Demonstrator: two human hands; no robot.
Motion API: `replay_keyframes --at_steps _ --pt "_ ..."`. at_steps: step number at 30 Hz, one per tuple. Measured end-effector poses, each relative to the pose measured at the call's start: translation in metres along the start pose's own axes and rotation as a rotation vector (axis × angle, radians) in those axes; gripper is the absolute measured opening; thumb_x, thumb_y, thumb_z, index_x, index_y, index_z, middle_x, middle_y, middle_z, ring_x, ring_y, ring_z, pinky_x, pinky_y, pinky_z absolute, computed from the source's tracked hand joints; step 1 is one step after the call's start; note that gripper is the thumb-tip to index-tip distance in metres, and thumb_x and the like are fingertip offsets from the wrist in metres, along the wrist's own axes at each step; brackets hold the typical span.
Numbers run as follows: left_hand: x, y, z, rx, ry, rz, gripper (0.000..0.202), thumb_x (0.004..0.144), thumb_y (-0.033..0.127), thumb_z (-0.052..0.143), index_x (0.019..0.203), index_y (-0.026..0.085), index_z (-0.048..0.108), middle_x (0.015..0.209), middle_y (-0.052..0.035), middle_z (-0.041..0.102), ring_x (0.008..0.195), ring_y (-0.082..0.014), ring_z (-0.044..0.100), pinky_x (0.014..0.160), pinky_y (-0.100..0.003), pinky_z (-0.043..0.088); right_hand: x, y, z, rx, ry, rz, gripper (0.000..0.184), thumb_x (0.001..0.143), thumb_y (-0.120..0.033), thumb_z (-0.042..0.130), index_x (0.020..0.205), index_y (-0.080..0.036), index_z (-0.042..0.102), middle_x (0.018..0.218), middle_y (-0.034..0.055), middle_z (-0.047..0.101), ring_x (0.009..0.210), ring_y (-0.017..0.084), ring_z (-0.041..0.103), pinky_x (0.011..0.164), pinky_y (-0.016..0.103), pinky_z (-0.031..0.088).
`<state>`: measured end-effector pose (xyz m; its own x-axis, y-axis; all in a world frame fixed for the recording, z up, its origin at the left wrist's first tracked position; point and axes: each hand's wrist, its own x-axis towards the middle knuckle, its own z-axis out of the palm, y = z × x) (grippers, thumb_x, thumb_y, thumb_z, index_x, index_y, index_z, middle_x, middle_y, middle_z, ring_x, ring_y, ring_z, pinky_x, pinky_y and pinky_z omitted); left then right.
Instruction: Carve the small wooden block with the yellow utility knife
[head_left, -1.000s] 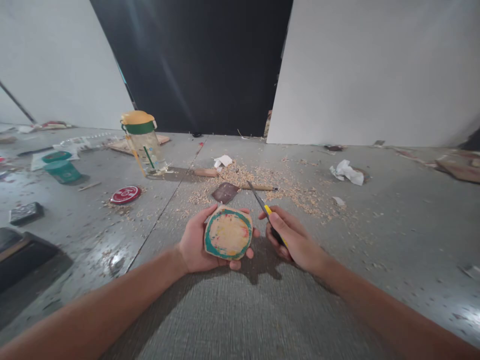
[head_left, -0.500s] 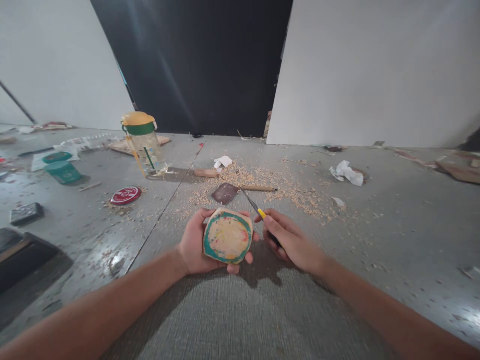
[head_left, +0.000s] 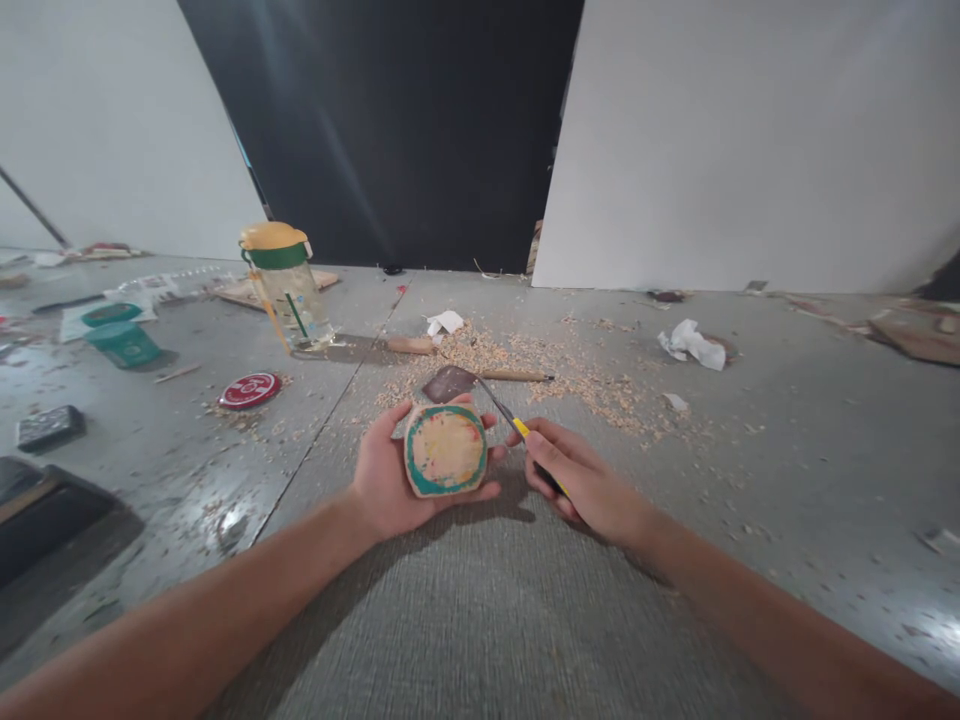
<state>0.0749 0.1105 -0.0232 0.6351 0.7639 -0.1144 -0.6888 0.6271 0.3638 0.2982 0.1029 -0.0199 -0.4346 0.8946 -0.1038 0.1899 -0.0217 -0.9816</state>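
- Here's our left hand (head_left: 388, 482) holding the painted wooden piece (head_left: 446, 450), fingers spread behind it!
- Our right hand (head_left: 576, 468) has fingers wrapped around the knife (head_left: 520, 427), just beside.
- Shavings (head_left: 517, 347) lie beyond.

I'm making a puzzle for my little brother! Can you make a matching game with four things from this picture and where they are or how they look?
Things:
1. painted wooden piece
2. knife-like tool
3. drinking bottle
4. flat round disc

Clues:
A. gripped in the right hand
B. red and white
C. held in the left hand
D. standing upright, yellow and green on top

Right pairs: 1-C, 2-A, 3-D, 4-B
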Motion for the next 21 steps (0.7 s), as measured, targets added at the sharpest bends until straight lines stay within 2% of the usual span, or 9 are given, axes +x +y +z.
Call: replay_keyframes --at_steps 2,7,13,16,21 --pt "0.000 -0.002 0.002 0.008 0.005 -0.017 0.046 0.089 0.051 0.042 0.122 0.022 0.056 0.128 -0.0141 0.060 0.109 -0.0378 0.062 0.086 -0.058 0.050 0.000 0.001 -0.001 -0.013 -0.006 -0.008 0.040 0.095 -0.062 0.038 0.096 -0.024 0.050 0.057 -0.0096 0.039 0.036 0.004 0.025 0.032 0.016 0.021" --pt "0.000 -0.004 0.005 0.072 0.036 0.006 0.051 0.088 0.059 0.041 0.120 0.022 0.058 0.116 -0.0138 0.065 0.098 -0.0368 0.066 0.072 -0.049 0.054 0.000 0.000 0.000 -0.003 -0.016 -0.001 0.040 0.095 -0.062 0.039 0.101 -0.024 0.050 0.057 -0.0099 0.039 0.036 0.004 0.025 0.033 0.016 0.023" --pt "0.001 -0.005 0.010 0.088 0.078 0.032 0.031 0.091 0.045 0.041 0.104 0.025 0.061 0.102 -0.0102 0.066 0.086 -0.0336 0.068 0.063 -0.044 0.052 -0.001 -0.002 0.001 0.013 -0.016 -0.002 0.040 0.094 -0.062 0.040 0.099 -0.023 0.051 0.057 -0.0095 0.039 0.037 0.004 0.025 0.033 0.016 0.022" --pt "0.001 -0.006 0.013 0.086 0.063 0.040 0.030 0.091 0.043 0.039 0.098 0.023 0.061 0.099 -0.0104 0.066 0.084 -0.0338 0.068 0.062 -0.044 0.051 -0.001 -0.002 0.002 0.009 -0.018 -0.002 0.040 0.094 -0.062 0.040 0.100 -0.023 0.051 0.057 -0.0095 0.039 0.037 0.004 0.024 0.033 0.016 0.021" --pt "0.002 -0.007 0.012 0.110 0.013 0.048 0.034 0.092 0.045 0.036 0.099 0.022 0.061 0.102 -0.0122 0.066 0.083 -0.0342 0.067 0.060 -0.043 0.051 -0.002 -0.003 0.002 0.012 -0.040 -0.002 0.042 0.092 -0.064 0.043 0.098 -0.023 0.050 0.056 -0.0101 0.039 0.037 0.004 0.024 0.034 0.015 0.023"
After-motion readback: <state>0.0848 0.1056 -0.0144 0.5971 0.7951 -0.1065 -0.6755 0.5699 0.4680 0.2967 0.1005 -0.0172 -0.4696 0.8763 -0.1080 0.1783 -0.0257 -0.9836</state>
